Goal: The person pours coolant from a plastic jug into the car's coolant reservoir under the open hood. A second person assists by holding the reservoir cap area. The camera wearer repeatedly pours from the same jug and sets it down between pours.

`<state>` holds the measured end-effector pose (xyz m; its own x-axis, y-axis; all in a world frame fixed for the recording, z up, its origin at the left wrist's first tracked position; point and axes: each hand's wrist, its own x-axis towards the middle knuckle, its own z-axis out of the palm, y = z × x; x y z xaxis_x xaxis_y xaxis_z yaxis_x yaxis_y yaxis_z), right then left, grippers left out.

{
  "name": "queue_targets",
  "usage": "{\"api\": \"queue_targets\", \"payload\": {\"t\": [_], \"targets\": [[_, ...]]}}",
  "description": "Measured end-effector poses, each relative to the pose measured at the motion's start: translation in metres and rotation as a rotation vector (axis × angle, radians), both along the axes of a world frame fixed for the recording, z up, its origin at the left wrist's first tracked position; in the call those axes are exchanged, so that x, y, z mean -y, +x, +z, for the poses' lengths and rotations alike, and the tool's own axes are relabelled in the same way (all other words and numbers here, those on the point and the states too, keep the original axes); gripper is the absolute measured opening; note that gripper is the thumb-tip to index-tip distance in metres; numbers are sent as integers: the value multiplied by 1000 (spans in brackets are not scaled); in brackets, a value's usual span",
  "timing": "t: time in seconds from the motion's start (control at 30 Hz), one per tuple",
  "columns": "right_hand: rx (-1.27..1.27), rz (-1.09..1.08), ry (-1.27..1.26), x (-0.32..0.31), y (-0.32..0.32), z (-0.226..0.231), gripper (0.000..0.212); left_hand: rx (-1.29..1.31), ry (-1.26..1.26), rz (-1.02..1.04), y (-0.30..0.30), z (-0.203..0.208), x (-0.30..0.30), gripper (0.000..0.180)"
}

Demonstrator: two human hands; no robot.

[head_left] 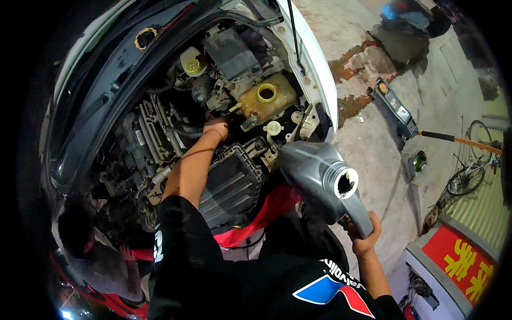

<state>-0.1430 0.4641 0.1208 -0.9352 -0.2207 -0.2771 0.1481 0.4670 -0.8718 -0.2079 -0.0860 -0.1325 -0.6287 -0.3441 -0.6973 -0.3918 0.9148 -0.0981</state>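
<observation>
- Stained concrete floor (378,160) right of an open engine bay (136,144), with a jack (394,109) on it and a bicycle (465,180) beyond.
- Uncapped yellowed tank (278,100) in the bay, dark inside its mouth; contents unreadable.
- Grey jug (314,173) at the bay's edge, mouth open and turned upward; contents also unclear.
- Right hand (368,241) with fingers wrapped round the jug's handle.
- Left hand (216,128) down in the bay near the tank, fingers mostly hidden; cannot tell whether holding anything.

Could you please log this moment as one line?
left hand: near uncapped yellow reservoir, grip hidden | right hand: gripping uncapped grey jug
</observation>
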Motion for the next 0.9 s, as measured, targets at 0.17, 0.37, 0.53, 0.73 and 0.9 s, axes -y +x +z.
{"api": "queue_targets", "payload": {"t": [0.17,0.37,0.53,0.73,0.9], "targets": [[-26,-15,-12,3,4,0,33,-273,-32,103,6,21,-12,30],[-57,22,-21,2,-2,-2,32,-211,-37,27,6,36,-8,38],[-44,27,-97,12,-5,6,23,-362,8,-52,15,64,-13,38],[-102,87,-53,2,-8,-1,25,-544,-90,44,32,94,2,36],[41,-66,-60,13,-8,12,25,-1059,-106,232,100,106,20,24]]}}
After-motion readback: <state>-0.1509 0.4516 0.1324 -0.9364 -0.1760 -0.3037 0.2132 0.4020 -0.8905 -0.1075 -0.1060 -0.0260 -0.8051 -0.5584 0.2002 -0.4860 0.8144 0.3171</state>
